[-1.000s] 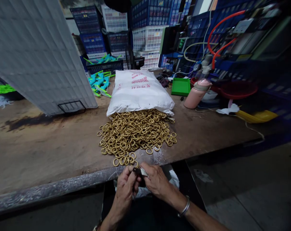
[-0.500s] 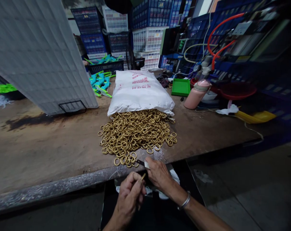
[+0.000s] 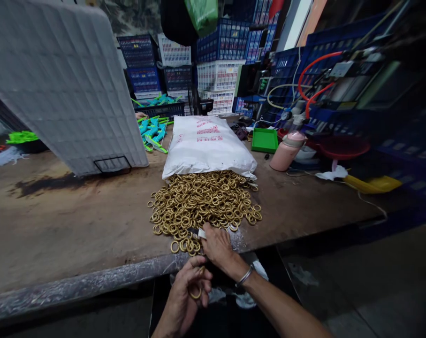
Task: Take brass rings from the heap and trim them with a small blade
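My left hand (image 3: 189, 291) is below the table's front edge, its fingers curled around a gold-coloured ring (image 3: 195, 292). Above it, my right hand (image 3: 217, 246) rests at the near side of a heap of gold rings (image 3: 202, 199). Its fingers are closed on a small knife (image 3: 201, 233) with a white handle or wrap, the dark blade pointing left over the rings. Whether those fingers also touch a ring is hidden. The heap spills from the mouth of a white printed sack (image 3: 209, 148) lying on the table. Several loose rings (image 3: 185, 245) lie near the edge.
A tall pale ribbed panel (image 3: 72, 89) stands at the left. Teal and green plastic pieces (image 3: 153, 130) lie behind the sack. On the right are a green tray (image 3: 265, 140), a pink bottle (image 3: 287, 151) and a yellow scoop-like piece (image 3: 373, 184). Stacked crates (image 3: 220, 75) fill the back.
My right hand has moved forward with the knife to the near rings. My left hand has turned and loosened a little, showing the ring it holds. The view has tilted up slightly.
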{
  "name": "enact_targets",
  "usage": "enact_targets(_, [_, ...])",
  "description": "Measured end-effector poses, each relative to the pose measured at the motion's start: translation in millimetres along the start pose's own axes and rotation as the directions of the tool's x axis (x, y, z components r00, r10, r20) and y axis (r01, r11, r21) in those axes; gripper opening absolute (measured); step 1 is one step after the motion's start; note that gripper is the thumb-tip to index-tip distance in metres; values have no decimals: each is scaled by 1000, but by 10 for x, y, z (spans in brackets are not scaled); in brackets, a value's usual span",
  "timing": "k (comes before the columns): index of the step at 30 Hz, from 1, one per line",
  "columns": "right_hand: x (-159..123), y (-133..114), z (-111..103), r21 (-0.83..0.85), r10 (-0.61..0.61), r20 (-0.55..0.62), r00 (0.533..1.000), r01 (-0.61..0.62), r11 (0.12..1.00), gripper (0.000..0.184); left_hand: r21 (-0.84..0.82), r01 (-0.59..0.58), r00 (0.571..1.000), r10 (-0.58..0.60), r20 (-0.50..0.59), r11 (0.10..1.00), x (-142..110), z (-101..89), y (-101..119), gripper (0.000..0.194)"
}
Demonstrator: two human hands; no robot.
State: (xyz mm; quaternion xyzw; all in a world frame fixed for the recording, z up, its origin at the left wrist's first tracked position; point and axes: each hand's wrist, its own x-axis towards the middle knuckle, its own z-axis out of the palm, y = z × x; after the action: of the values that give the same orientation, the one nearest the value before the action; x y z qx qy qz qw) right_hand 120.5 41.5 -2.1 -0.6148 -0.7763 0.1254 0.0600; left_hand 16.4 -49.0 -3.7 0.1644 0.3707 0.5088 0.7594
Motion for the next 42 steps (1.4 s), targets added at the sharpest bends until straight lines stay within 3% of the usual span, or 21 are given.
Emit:
enact_targets(6, [7, 197, -21, 33, -53, -47, 997, 54, 998, 12, -31, 18, 993, -22, -118, 999, 51, 71, 108, 24])
enact_targets(11, [-178, 287, -129, 249, -220, -92, 971, 236, 939, 13, 144, -63, 985, 85, -152, 988, 152, 134, 114, 29])
enact_targets(15, [-337, 264, -173, 418, -273, -79, 959, 280, 864, 11, 332, -117, 982, 158, -102, 936, 193, 134, 63, 28])
enact_targets(18, [-382, 221, -197, 560, -225, -80, 971, 230, 795, 5, 443, -124, 977, 187, -101, 888, 190, 114, 44, 28])
enact_targets(22, [-381, 173, -231, 728, -74, 6, 997, 47, 684, 17, 546, -172, 945, 293, -143, 820, 171, 130, 68, 24])
enact_targets(26, [-380, 168, -187, 824, -83, 126, 989, -57, 564, 24, 642, -298, 895, 441, -69, 707, 158, 168, 82, 20])
enact_targets(28, [-381, 177, -148, 833, -76, 140, 987, -76, 548, 25, 623, -261, 919, 387, -72, 737, 153, 167, 69, 22])
enact_targets(31, [-382, 191, -120, 801, -51, 92, 994, -44, 597, 23, 508, -91, 980, 169, -109, 856, 149, 146, 40, 29])
enact_targets(34, [-383, 188, -137, 767, -61, 70, 996, -15, 641, 22, 398, -12, 997, 41, -65, 917, 148, 134, 25, 32])
enact_targets(39, [-376, 177, -152, 791, -60, 83, 995, -29, 611, 25, 352, -36, 996, 61, -62, 935, 139, 150, 31, 30])
enact_targets(42, [-390, 207, -107, 694, -55, -12, 998, 48, 719, 24, 350, -48, 992, 86, -94, 936, 134, 147, 34, 30])
